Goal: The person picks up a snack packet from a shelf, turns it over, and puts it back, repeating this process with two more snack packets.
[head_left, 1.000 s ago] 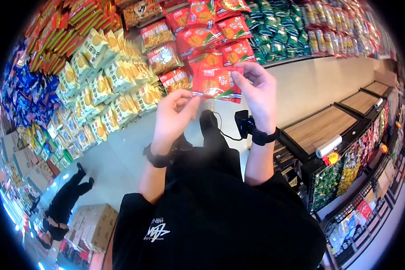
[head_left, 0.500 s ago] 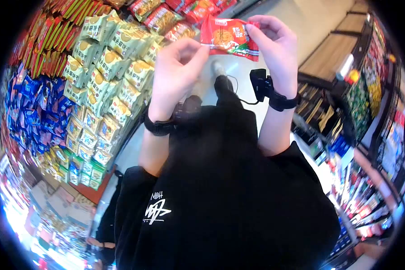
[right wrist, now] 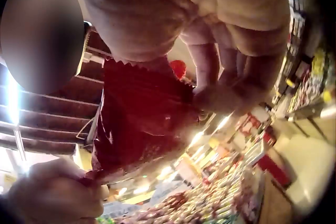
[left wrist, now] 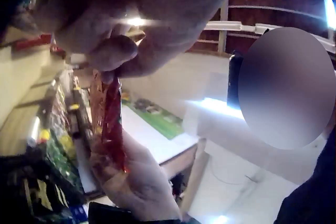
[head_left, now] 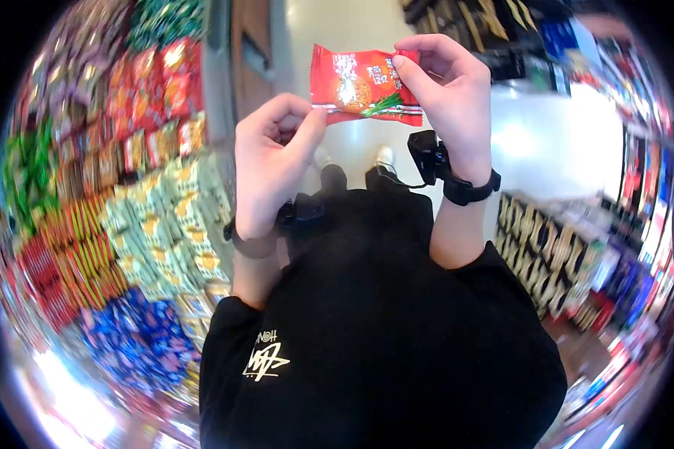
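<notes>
A small red snack packet (head_left: 359, 86) with a printed biscuit and green scallions is stretched between both hands in the head view. My left hand (head_left: 273, 157) pinches its lower left corner between thumb and curled index finger. The right hand (head_left: 449, 97) grips the right end, thumb on the printed front. From the left wrist, the packet (left wrist: 113, 124) appears edge-on, with the right hand (left wrist: 136, 182) beyond it. In the right wrist view the packet's dark red back (right wrist: 142, 113) and serrated edge show, the left hand (right wrist: 55, 190) at its lower corner.
Sloped displays of snack packets stand on the left: pale yellow packs (head_left: 165, 232), blue ones (head_left: 138, 340) and red ones (head_left: 153, 86). Shiny floor (head_left: 532, 138) runs ahead and to the right. More shelving (head_left: 550, 247), blurred, lies at the right.
The person has turned away from the display, so the shelves have swung to the left and the floor lies ahead. Both hands keep hold of the packet, which now faces up more squarely.
</notes>
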Motion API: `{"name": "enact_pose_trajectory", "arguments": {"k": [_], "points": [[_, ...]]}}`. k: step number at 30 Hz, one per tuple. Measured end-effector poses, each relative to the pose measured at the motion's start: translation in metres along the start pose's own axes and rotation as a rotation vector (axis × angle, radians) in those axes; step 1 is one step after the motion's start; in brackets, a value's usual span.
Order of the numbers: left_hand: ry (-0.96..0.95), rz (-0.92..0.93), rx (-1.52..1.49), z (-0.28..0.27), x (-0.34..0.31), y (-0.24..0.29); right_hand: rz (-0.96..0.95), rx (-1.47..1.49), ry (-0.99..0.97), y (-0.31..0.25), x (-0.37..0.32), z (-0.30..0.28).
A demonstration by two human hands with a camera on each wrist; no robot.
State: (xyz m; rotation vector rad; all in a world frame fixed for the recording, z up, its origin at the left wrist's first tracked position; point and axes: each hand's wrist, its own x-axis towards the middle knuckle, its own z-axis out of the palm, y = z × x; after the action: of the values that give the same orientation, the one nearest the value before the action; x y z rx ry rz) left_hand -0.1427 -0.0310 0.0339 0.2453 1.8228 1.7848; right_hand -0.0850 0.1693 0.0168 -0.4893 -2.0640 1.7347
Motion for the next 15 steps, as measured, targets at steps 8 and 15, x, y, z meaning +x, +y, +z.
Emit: {"name": "enact_pose_trajectory", "arguments": {"k": [8, 15], "points": [[-0.474, 0.067, 0.106, 0.152, -0.011, -0.018, -0.009, -0.060, 0.457, 0.019, -0.118, -0.156], [-0.710, 0.055, 0.138, 0.284, -0.082, -0.044, 0.053, -0.100, 0.708, 0.023, -0.244, -0.271]]}}
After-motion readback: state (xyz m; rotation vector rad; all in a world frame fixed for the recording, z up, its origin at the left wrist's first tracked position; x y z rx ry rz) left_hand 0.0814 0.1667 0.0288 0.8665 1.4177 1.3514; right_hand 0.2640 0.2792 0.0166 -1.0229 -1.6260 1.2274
